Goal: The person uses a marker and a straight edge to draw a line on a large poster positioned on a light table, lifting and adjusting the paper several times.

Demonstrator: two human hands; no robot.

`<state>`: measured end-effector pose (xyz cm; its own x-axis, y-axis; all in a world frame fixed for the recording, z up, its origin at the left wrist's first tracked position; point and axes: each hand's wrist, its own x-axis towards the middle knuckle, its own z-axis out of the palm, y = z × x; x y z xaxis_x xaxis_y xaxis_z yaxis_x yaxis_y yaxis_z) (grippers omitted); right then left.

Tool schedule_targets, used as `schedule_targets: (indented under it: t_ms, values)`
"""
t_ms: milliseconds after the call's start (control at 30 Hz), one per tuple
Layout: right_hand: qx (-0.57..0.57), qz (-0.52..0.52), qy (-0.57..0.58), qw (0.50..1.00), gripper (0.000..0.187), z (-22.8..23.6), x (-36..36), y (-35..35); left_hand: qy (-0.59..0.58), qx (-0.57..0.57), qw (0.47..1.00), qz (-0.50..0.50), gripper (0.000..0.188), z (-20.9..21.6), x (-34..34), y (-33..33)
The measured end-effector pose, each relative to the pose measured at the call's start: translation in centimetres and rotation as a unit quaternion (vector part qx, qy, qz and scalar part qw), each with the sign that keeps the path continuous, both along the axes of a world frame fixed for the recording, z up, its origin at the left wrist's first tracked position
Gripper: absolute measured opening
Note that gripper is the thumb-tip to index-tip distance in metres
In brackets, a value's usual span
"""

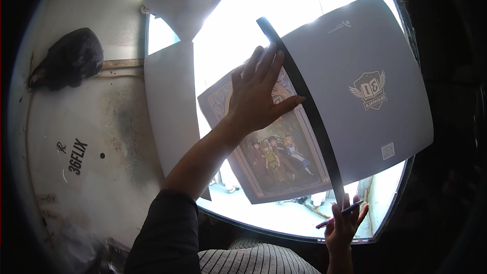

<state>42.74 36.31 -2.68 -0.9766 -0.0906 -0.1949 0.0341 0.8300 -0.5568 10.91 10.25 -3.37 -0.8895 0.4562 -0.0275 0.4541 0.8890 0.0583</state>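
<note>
A wide printed sheet (350, 137) lies over a brightly lit glass panel (243, 10). Its left part carries a framed picture of several cartoon figures, and its grey right part shows a mirrored winged crest. Across it runs a long, straight black strip (317, 127), slanting from upper middle to lower right. My left hand (258, 89) rests flat on the picture side, fingers spread and open, the thumb and fingertips against the strip. At the strip's lower end, my right hand (345, 220) is closed around a slim pen (324, 223); its fingertips are near or touching the strip.
Pale blank sheets (170, 96) overlap the panel's left side and top. A black plastic bag (73, 58) sits on the white, stained table (116, 172) to the left. Below the glass are a stick and small white objects. The panel's dark rim (284, 236) faces my body.
</note>
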Motion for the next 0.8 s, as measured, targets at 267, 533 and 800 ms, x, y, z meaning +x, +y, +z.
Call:
schedule_targets:
  t_ms: [267,533,800]
  values:
    - [-0.011,-0.002,0.009,1.0,0.048,0.02,-0.03,0.2,-0.038,0.027,0.999,0.019,0.102,0.82,-0.09,0.49]
    - [-0.015,-0.013,0.009,1.0,0.046,-0.46,0.3,0.14,-0.034,-0.01,0.999,0.008,0.101,0.49,-0.16,0.26]
    - [-0.001,-0.007,0.002,1.0,0.04,-0.12,0.07,0.08,-0.021,-0.015,1.0,0.004,0.102,0.54,-0.11,0.0]
